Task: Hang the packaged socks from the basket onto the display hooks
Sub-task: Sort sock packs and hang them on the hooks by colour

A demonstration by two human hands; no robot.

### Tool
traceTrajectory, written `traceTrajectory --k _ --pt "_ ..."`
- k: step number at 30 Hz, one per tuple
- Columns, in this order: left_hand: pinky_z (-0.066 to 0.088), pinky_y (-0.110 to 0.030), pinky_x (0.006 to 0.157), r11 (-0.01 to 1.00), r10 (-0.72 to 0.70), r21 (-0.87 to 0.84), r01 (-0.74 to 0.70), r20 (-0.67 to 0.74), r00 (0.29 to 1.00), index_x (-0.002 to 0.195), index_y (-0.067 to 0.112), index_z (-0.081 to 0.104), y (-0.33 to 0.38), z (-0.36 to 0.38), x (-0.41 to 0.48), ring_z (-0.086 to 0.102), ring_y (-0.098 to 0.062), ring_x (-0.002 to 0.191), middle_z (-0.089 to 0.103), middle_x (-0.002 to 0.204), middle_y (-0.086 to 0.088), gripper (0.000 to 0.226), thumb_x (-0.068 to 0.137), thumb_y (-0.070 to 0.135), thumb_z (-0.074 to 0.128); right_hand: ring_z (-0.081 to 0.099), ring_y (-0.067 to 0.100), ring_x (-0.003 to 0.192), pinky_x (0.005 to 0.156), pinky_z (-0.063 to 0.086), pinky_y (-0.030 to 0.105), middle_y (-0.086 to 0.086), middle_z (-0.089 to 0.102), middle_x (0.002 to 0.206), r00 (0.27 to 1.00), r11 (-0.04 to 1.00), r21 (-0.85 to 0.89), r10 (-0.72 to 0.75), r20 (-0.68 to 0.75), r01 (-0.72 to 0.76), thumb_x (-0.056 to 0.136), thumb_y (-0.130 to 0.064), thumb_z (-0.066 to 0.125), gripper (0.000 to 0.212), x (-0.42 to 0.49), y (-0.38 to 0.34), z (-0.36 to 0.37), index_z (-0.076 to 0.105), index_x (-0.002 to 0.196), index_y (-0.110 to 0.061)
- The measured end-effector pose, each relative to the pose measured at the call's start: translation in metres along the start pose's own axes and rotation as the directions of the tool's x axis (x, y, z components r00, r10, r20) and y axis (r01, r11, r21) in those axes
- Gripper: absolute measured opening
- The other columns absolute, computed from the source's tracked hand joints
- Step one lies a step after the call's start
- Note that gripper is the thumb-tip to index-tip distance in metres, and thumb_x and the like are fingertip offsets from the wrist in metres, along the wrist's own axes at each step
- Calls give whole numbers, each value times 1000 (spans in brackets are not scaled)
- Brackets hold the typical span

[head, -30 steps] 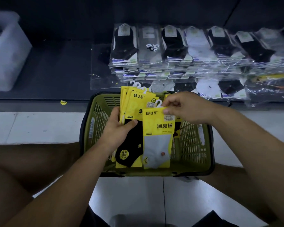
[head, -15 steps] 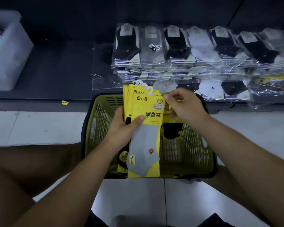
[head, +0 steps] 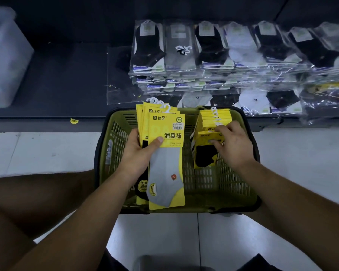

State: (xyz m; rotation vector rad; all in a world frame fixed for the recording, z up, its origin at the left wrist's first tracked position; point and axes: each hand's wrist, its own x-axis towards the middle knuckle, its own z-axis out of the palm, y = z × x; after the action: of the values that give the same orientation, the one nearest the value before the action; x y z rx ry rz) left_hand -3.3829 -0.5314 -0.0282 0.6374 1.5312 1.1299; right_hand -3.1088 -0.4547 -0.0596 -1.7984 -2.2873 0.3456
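Observation:
A green plastic basket [head: 219, 184] stands on the floor between my knees. My left hand [head: 139, 153] grips a fanned stack of yellow sock packs [head: 165, 155] over the basket's left half, thumb across the front pack, which shows a grey sock. A second row of yellow sock packs [head: 215, 119] leans in the basket's right half, white hanger hooks up. My right hand [head: 232, 144] reaches into that row, its fingers curled on the front pack with the black sock [head: 205, 159]. No display hooks are in view.
Stacks of clear-bagged black, grey and white socks [head: 223, 55] lie on the dark low shelf [head: 63, 79] behind the basket. A translucent white bin [head: 4, 61] stands at the far left. A yellow sticker [head: 74, 120] lies on the shelf edge. Pale floor tiles surround the basket.
My right hand let go of the grey-sock pack, now on the front of the left hand's stack, and dropped to the row of packs in the basket's right half.

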Motion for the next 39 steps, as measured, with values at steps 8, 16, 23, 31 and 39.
traceTrajectory --k 8,16,23,31,39 --pt "62 -19 69 1000 -3 -18 3 12 1000 118 26 60 -1 3 2 78 -4 93 77 114 6 30 95 13 76 55 34 92 75 47 37 10 61 93 996 999 -19 -52 -70 51 77 -15 84 21 -6 8 6 68 88 -9" --pt "62 -20 70 1000 14 -11 -14 7 1000 118 28 60 -1 3 2 78 -7 98 78 112 10 32 94 17 79 56 18 98 84 47 33 0 66 95 957 956 276 14 289 -97 90 -22 74 11 -1 11 -14 73 99 -16" --pt "59 -15 71 996 89 28 -89 -3 996 118 29 59 6 1 1 75 -1 99 75 117 9 32 96 13 77 58 -2 76 70 45 13 -4 65 88 907 867 494 -151 394 -70 93 -12 69 15 25 -26 -91 65 87 -25" --pt "58 -13 74 990 126 56 -131 81 989 118 36 55 16 4 -2 73 8 96 73 112 18 33 98 18 74 57 -15 79 69 39 -1 -17 64 90 964 831 555 -165 210 21 96 -18 66 6 41 -77 -126 69 101 -21" --pt "61 -23 86 998 16 -67 -1 224 974 130 32 57 29 12 -9 75 -3 107 78 116 19 48 89 49 77 56 -22 79 69 39 -1 -20 65 88 1000 749 662 25 -3 -17 93 -19 70 3 42 -99 -92 71 94 -21"
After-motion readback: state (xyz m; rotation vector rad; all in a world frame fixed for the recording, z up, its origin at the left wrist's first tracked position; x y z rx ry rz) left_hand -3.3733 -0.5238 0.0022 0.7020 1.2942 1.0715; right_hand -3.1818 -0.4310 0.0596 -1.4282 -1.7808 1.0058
